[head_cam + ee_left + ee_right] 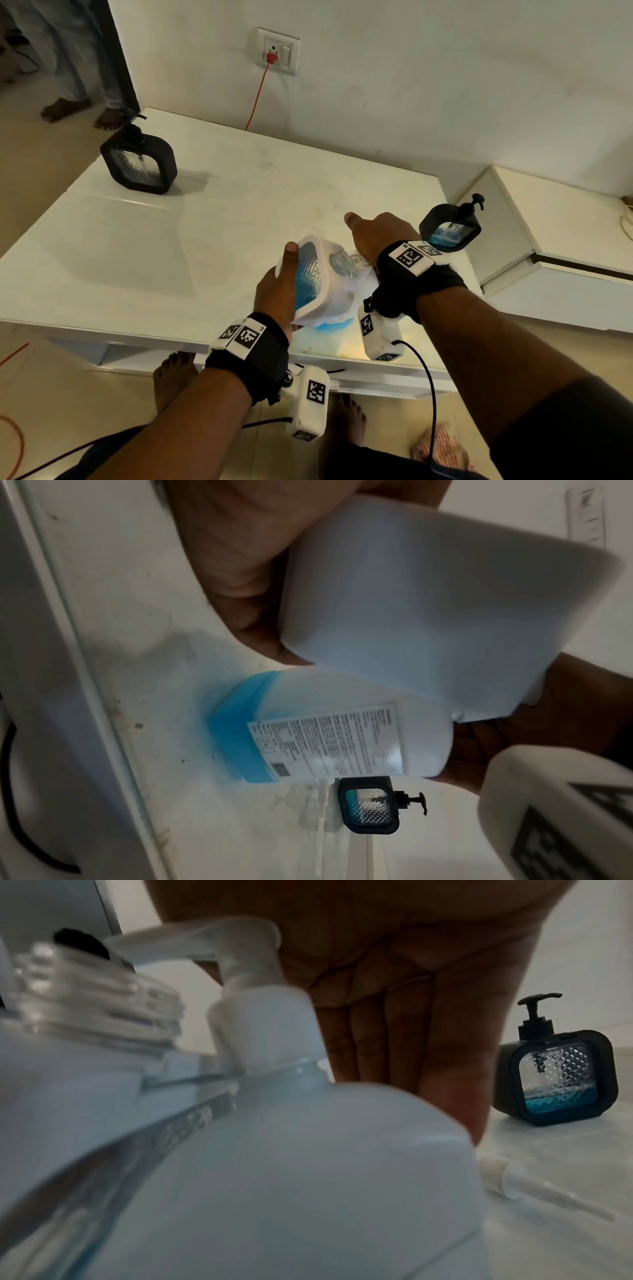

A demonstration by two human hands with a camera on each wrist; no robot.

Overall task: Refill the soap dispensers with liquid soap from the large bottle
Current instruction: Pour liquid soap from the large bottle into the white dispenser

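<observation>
My left hand [277, 291] is wrapped around the white-framed soap dispenser [318, 274], thumb along its upper edge, holding it tilted above the near edge of the tabletop [171, 257]. Its pump is off, so the clear threaded neck is open, and blue soap shows through the textured window. In the left wrist view the dispenser's pale underside [428, 601] fills the frame with my palm [240, 547] behind it. The large bottle [342, 737] stands on the tabletop directly below it, label facing that camera, with only a low band of blue soap left at its base. From the head camera I see little more than that blue base [329, 327], the rest being covered by the dispenser and my right wrist. My right hand [376, 236] sits over the bottle's white pump top [246, 988], thumb stuck out to the side. The right wrist view shows the fingers [394, 1042] straight and together, palm just above the pump head, curled round nothing. I cannot tell whether the palm touches the pump. A loose white pump [534, 1185] lies flat on the tabletop just beside the bottle. Beyond it, near the right edge, a black-framed dispenser [450, 229] stands upright with its pump on and a little blue soap at the bottom. A second black-framed dispenser [138, 161] stands well apart at the far left corner.
</observation>
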